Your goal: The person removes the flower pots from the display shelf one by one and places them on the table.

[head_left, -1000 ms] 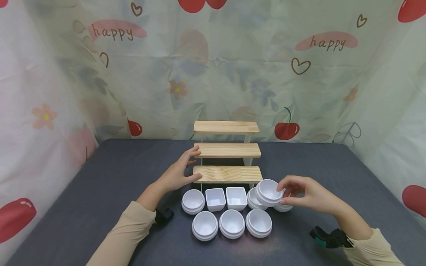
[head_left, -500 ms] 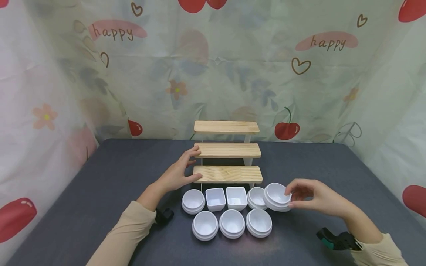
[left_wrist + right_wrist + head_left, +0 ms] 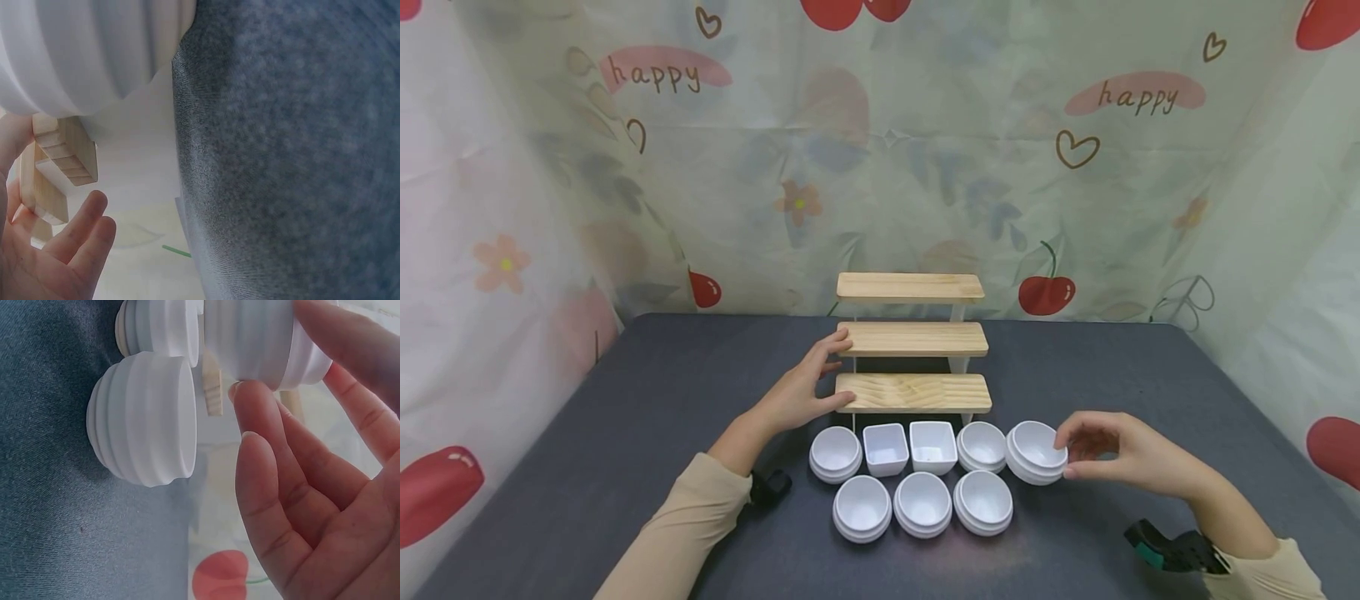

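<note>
My right hand point(image 3: 1123, 446) pinches a round white bowl point(image 3: 1032, 442) by its right side, thumb and fingertips at the rim. In the right wrist view the held bowl point(image 3: 250, 340) is raised off the table, while another ribbed white bowl point(image 3: 147, 422) stands below it. From the head, the held bowl overlaps that lower one and mostly hides it. A three-step wooden display stand point(image 3: 913, 392) is behind the bowls. My left hand point(image 3: 801, 387) rests at its left end, thumb on the lowest shelf and fingertips on the middle one, the other fingers loosely extended.
Two square white bowls point(image 3: 885, 450) and several round white bowls point(image 3: 922, 504) stand in two rows before the stand. Dark grey cloth covers the table point(image 3: 662, 400). A printed curtain point(image 3: 925, 192) hangs behind and at both sides.
My right hand has carried the round bowl rightward and slightly toward me, from between two bowls to over the rightmost one. My left hand and the stand have stayed put.
</note>
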`<state>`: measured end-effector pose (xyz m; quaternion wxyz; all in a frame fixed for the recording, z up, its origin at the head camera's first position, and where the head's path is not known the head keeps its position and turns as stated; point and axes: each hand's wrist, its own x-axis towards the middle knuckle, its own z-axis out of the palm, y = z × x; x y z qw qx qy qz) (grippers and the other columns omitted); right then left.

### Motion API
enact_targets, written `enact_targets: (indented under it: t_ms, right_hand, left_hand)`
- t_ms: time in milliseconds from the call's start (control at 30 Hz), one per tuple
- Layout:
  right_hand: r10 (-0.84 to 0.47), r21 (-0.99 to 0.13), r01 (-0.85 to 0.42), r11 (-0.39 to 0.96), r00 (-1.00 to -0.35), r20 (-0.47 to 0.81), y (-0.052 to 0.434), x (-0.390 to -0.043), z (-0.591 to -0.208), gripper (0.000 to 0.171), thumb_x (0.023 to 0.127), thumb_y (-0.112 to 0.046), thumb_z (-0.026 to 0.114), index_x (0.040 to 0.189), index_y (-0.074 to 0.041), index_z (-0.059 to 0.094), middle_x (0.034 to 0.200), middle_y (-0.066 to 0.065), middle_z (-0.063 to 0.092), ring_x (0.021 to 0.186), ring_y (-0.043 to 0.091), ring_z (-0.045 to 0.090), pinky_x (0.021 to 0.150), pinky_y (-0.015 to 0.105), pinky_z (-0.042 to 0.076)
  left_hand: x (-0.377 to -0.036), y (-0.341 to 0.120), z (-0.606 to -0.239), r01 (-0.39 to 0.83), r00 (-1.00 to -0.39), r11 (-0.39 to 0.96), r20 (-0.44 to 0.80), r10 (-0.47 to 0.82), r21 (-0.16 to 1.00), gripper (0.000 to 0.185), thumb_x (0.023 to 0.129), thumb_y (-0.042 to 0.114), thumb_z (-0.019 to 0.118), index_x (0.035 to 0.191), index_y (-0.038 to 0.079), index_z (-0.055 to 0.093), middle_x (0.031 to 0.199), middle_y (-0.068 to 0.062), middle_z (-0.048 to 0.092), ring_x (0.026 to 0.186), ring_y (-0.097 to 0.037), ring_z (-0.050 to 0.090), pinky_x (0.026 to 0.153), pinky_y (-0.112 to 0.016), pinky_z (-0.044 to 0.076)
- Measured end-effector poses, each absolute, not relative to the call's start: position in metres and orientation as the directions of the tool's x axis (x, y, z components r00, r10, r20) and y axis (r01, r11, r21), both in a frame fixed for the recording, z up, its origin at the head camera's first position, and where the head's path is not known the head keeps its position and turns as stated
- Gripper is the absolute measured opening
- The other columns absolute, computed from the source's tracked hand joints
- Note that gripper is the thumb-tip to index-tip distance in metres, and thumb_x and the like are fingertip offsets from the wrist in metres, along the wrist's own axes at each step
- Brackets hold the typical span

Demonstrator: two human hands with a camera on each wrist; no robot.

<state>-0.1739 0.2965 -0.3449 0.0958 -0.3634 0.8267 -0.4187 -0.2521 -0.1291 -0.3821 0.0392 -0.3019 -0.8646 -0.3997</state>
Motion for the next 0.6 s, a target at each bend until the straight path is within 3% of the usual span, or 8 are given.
enact_targets:
  t_ms: [600]
  right_hand:
    - [-0.714,-0.797,-0.496,0.346,-0.690,0.120,0.3028,-0.1689,-0.3524,0.021,0.083,-0.001,0.066,0.102,-0.007,0.059,0.087,-0.006,0.061,0.075,0.007,0.062,0.066,0.024,0.054]
  left_hand:
    - [-0.2513,-0.1288,-0.3813,0.543,-0.821,0.508,0.297,0.487,0.668,0.072,0.084,0.013,0.069,0.142,0.009,0.027,0.157,-0.010,0.015,0.130,-0.035,0.045,0.105,-0.042,0.041]
